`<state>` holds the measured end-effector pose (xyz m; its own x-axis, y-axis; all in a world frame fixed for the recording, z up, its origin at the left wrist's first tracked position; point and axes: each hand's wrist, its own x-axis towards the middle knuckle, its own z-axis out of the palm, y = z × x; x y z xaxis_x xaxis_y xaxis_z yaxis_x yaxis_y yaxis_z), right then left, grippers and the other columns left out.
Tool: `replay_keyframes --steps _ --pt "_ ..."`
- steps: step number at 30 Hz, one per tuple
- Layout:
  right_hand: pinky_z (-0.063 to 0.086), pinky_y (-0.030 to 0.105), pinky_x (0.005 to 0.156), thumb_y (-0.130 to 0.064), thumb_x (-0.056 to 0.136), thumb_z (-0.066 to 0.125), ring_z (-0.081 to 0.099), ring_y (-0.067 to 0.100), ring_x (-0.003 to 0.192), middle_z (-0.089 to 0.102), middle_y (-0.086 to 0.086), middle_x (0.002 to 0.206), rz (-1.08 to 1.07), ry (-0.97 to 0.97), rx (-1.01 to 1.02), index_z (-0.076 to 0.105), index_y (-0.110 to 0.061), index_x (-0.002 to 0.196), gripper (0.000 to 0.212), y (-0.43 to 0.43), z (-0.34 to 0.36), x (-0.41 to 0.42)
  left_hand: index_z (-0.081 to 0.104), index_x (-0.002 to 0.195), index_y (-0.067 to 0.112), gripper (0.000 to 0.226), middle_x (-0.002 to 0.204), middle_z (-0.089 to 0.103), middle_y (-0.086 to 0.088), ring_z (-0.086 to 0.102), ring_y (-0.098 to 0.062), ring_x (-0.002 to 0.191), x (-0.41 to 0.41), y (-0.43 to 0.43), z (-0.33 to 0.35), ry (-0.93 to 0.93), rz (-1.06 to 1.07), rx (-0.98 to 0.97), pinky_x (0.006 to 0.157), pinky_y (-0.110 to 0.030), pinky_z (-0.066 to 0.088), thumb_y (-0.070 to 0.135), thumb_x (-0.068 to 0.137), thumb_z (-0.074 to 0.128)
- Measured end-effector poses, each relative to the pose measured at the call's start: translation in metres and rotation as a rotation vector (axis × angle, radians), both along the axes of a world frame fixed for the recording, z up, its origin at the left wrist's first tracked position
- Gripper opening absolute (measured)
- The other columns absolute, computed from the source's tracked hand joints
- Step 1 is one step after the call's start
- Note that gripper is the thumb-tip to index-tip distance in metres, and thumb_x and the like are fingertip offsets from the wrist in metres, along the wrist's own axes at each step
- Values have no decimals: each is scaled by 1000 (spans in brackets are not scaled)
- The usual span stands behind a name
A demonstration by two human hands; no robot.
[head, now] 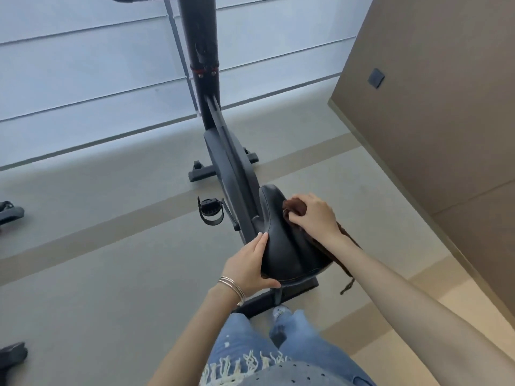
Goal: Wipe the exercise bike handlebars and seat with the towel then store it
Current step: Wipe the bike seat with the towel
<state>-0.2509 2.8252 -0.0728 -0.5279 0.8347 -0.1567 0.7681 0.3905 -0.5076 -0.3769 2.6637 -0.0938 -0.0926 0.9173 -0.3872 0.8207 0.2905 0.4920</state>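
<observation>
Exercise bike point(237, 174) on grey floor point(111, 246)

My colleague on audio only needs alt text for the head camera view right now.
Seen from above, the person's right hand grips a bunched brown towel on the right side of the black bike seat, while the left hand rests flat on the seat's left edge. A strapped pedal and the bike frame lie beyond.

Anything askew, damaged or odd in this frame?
Nothing stands out. The right hand grips the brown towel on the bike seat; the left hand rests on its edge; one towel end hangs off.
</observation>
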Motion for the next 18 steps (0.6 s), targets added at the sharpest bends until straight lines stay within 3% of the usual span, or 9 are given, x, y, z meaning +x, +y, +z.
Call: replay_keyframes --steps 4,9,12,14,18 --pt "39 27 72 -33 84 63 59 31 93 62 6 106 -119 -77 77 62 -25 113 30 -28 4 11 -3 151 23 110 160 7 2 28 -19 142 -18 -2 6 -1 -142 -34 106 -39 42 48 75 72" --pt "46 31 71 -18 72 75 59 29 85 61 2 93 -372 42 196 68 -22 98 28 -105 -3 43 -3 150 30 99 160 11 4 40 -23 135 -32 -7 -3 -54 -201 -28 98 -39 47 36 82 68" --pt "41 26 73 -16 72 74 56 26 87 58 0 93 -509 85 168 67 -21 98 27 -134 -8 37 5 150 29 92 156 23 0 34 -22 137 -42 3 -4 -93 -247 28 106 -39 41 33 83 68" --pt "40 25 73 -17 74 73 54 24 88 57 0 94 -546 96 155 66 -22 99 27 -139 -9 32 9 150 30 94 157 20 0 26 -22 141 -51 12 -1 -126 -280 77 112 -38 34 31 80 72" --pt "47 29 61 -25 73 73 56 22 84 59 -3 93 -442 47 190 64 -27 98 27 -126 -5 42 18 149 28 90 158 15 1 19 -22 143 -69 48 8 -61 -290 209 114 -35 26 30 78 74"
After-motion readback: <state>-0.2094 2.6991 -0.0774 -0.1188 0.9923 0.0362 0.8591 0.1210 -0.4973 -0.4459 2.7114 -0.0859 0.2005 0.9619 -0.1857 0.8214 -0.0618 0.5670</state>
